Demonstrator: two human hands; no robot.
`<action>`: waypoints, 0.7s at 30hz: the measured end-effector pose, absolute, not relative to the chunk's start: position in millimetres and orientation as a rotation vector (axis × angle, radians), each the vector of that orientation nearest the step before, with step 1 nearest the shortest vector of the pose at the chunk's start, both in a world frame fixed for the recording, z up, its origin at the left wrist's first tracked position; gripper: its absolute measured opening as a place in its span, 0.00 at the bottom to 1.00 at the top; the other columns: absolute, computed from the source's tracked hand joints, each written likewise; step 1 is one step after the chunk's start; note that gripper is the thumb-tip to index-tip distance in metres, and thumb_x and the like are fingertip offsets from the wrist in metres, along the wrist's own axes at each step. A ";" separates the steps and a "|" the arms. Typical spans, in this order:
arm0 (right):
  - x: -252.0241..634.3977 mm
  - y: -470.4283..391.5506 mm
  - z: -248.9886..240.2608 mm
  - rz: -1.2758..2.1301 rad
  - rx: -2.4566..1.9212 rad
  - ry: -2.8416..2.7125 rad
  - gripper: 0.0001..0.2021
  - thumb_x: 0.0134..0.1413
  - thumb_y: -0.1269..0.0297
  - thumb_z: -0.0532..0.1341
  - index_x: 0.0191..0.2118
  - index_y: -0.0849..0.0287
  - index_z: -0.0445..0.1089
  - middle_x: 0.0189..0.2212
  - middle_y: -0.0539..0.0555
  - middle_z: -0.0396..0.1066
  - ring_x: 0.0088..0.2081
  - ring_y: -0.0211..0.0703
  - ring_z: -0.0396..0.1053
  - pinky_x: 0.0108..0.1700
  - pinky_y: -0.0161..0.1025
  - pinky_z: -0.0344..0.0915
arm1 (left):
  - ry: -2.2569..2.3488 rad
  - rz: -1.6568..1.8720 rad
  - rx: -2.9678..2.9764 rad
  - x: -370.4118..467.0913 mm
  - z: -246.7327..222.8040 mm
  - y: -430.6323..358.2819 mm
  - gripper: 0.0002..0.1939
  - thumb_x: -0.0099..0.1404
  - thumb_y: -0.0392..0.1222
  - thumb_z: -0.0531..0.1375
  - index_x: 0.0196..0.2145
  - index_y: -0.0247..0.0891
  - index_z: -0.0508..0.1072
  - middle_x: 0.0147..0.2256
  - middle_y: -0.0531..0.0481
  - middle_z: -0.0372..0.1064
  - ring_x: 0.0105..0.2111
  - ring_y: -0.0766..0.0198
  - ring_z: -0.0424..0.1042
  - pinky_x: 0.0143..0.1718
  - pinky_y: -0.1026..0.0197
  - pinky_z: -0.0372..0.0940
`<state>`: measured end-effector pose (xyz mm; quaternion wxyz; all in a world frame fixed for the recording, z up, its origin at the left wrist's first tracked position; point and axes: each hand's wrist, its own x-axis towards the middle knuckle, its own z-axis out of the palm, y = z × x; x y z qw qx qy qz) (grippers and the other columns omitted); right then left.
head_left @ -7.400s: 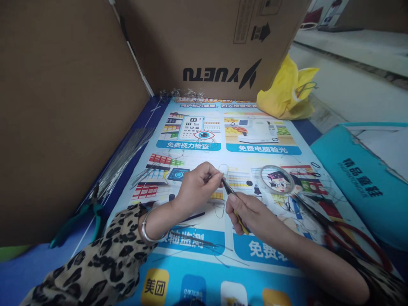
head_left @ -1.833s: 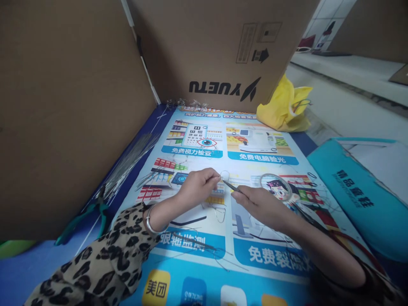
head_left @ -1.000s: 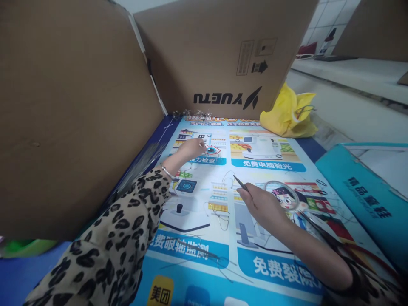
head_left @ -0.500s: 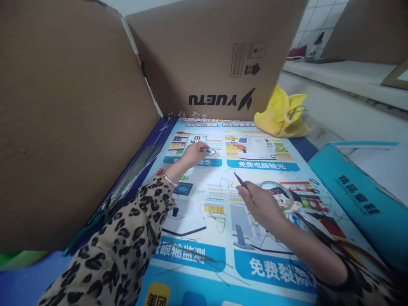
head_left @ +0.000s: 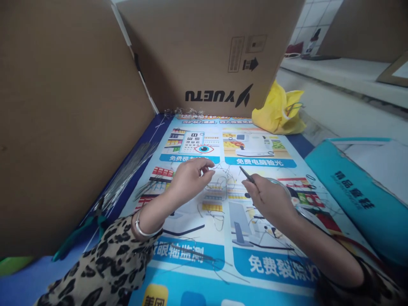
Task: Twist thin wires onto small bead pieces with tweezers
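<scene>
My left hand (head_left: 193, 176) is over the middle of the printed poster sheet (head_left: 197, 278), thumb and forefinger bent close together at a tangle of thin wire (head_left: 227, 175). The strand between those fingertips is very fine and hard to make out. Just right of the wire, my right hand (head_left: 274, 197) grips a slim, dark, pointed tool (head_left: 246, 174) that looks like tweezers. Its tip points up and left, and my fingers hide the rest. Beneath my right hand, a clear round dish or ring (head_left: 285, 189) is partly covered.
Wire pieces (head_left: 197, 250) lie scattered on the poster. At left are a bundle of straight wires (head_left: 127, 174) and teal-handled pliers (head_left: 78, 238). Cardboard panels (head_left: 191, 51) stand behind and left. A yellow bag (head_left: 276, 110) and a teal shoe box (head_left: 357, 191) are at right.
My left hand has come nearer and slightly left, down from the printed eye chart to the wire tangle. My right hand has shifted slightly right, still holding the dark tool.
</scene>
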<state>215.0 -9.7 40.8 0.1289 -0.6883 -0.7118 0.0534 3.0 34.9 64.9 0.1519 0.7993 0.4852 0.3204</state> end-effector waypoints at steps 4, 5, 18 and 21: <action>216.1 -8.3 38.1 0.000 -1.999 -2.103 0.18 0.61 0.53 0.44 0.35 0.58 0.64 0.26 0.54 0.72 0.26 0.43 0.67 0.25 0.35 0.49 | 1.376 0.987 2.380 5.4 62.0 32.2 0.06 0.58 0.36 0.58 0.34 0.39 0.73 0.27 0.53 0.72 0.28 0.67 0.68 0.31 0.63 0.63; 216.7 -8.1 37.4 -0.020 -2.003 -2.107 0.18 0.61 0.53 0.44 0.34 0.58 0.64 0.27 0.54 0.72 0.26 0.43 0.68 0.25 0.35 0.49 | 1.368 0.998 2.398 5.8 61.6 31.6 0.06 0.58 0.36 0.59 0.34 0.39 0.73 0.27 0.53 0.72 0.28 0.67 0.68 0.31 0.63 0.63; 212.2 -8.7 33.4 -0.083 -2.013 -2.166 0.17 0.61 0.53 0.46 0.34 0.58 0.66 0.22 0.52 0.71 0.26 0.43 0.69 0.25 0.35 0.47 | 1.412 0.941 2.397 7.1 56.9 31.1 0.04 0.59 0.37 0.58 0.33 0.39 0.71 0.30 0.52 0.73 0.29 0.66 0.69 0.29 0.64 0.62; 213.2 -8.4 31.6 -0.073 -1.983 -2.156 0.17 0.61 0.54 0.46 0.34 0.58 0.65 0.23 0.52 0.71 0.26 0.43 0.69 0.25 0.34 0.47 | 1.451 0.827 2.375 7.6 56.7 31.1 0.04 0.60 0.39 0.57 0.34 0.39 0.70 0.30 0.52 0.72 0.30 0.66 0.69 0.29 0.64 0.61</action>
